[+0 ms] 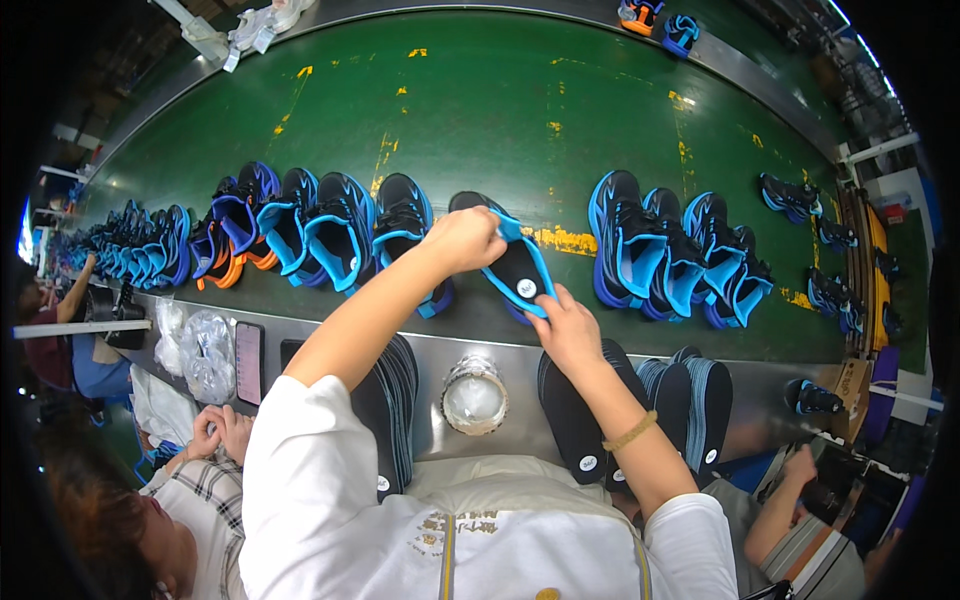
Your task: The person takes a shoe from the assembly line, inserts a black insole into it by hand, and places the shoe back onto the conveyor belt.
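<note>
Directly ahead of me, a black and blue sneaker (515,263) stands at the near edge of the green belt, its opening toward me. A black insole with a round white sticker shows inside it. My left hand (465,240) grips the sneaker's tongue and collar on the far side. At the near end, the fingers of my right hand (570,328) pinch the blue heel collar. Below my left forearm lies a stack of black insoles (395,415). More insoles (588,420) are stacked under my right forearm, their stickers facing up.
Sneakers line the green belt (480,110) on both sides. A round container (474,397) sits on the metal ledge between the insole stacks. Clear plastic bags (208,350) and a phone (250,363) lie to the left. People sit close by on both sides.
</note>
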### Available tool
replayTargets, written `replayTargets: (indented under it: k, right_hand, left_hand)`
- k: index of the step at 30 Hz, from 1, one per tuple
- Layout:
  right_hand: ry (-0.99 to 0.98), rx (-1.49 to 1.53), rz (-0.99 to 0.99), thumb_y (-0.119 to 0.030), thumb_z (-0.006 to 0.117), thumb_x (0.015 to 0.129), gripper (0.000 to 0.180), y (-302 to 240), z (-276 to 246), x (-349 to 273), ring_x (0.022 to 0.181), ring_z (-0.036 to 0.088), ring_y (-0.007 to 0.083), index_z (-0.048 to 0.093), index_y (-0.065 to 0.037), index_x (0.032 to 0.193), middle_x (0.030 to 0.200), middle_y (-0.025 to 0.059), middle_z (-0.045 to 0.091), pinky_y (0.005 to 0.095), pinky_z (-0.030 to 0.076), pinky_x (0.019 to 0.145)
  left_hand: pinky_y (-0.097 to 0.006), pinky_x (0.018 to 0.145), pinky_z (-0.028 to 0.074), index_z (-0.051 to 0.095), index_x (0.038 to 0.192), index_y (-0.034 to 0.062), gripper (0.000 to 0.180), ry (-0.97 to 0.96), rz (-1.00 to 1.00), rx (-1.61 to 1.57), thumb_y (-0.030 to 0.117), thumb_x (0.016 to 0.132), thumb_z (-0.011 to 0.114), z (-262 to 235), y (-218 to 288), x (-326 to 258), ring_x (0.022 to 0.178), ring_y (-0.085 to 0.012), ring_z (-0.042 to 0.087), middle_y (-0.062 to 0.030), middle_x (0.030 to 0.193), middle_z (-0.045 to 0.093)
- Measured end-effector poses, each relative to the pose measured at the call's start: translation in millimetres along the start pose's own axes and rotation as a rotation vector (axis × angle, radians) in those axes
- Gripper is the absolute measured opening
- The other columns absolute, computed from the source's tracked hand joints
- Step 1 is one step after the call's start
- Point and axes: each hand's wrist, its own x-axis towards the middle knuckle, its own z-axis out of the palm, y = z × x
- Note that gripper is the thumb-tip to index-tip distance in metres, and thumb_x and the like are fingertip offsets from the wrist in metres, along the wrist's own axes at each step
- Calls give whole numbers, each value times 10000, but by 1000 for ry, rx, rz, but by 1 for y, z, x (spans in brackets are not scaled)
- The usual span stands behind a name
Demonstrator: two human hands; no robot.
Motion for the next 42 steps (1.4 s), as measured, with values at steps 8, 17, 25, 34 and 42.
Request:
replayTargets:
  k: [8,17,25,34,42]
  right_hand:
    - [206,67,-128,-149,668,694,241,18,-31,-30,816,549,311,576,-46,892,974,133,544,376,440,708]
    - [147,74,-98,-86,701,651,206,17,-21,-28,749,534,255,591,-42,819,888,90,545,352,408,632]
    - [92,126,-24,-77,736,621,222,31,-17,-25,717,522,230,601,-53,796,880,82,543,318,395,583]
    - [112,221,-29,-82,756,603,254,35,-9,-25,684,515,222,598,-48,798,858,92,525,302,397,551]
    - [123,187,0,-98,724,639,234,26,-23,-29,738,528,240,608,-46,836,895,96,523,330,425,626]
  left_hand:
    - [-238,443,303,449,582,50,162,21,-120,-1415,82,739,477,-57,64,-2,485,-60,353,-65,749,583]
    - [-381,619,468,677,837,114,184,-786,452,383,222,705,606,36,81,27,803,-223,620,-33,832,648]
    - [-318,495,380,646,712,124,89,-1048,701,506,172,664,590,45,69,55,649,-190,576,-15,752,611]
    - [-306,439,360,588,682,36,146,-471,715,543,177,658,564,56,53,24,532,-185,535,-44,609,550]
    - [-338,539,478,648,751,79,150,-576,506,157,180,658,588,48,56,31,629,-234,622,-76,669,628]
